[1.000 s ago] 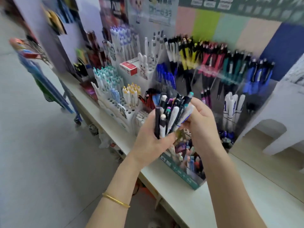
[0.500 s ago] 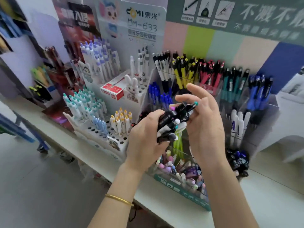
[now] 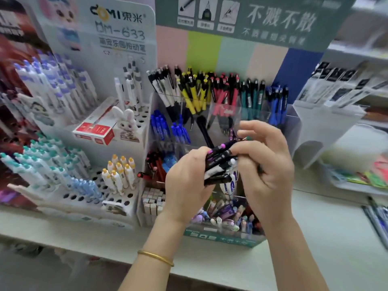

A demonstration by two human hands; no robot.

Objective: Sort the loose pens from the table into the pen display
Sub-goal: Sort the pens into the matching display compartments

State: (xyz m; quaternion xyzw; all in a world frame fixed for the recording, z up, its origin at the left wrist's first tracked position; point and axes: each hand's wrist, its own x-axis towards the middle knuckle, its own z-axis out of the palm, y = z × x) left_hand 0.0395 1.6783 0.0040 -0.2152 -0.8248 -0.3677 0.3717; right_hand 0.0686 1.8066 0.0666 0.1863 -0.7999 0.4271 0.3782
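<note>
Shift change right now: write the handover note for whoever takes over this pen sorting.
Left hand grips a bundle of pens over the pen display. Right hand pinches the bundle's upper end.
Done: sorted pens stand in its back row, grouped by colour.
Left: slot every pen in the bundle, then fetch what look like more pens on the table, far right.

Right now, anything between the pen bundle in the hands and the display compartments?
Nothing visible. The left hand and right hand hold the pen bundle in front of the pen display, with only open air between. The back-row compartments already look packed, though.
</note>
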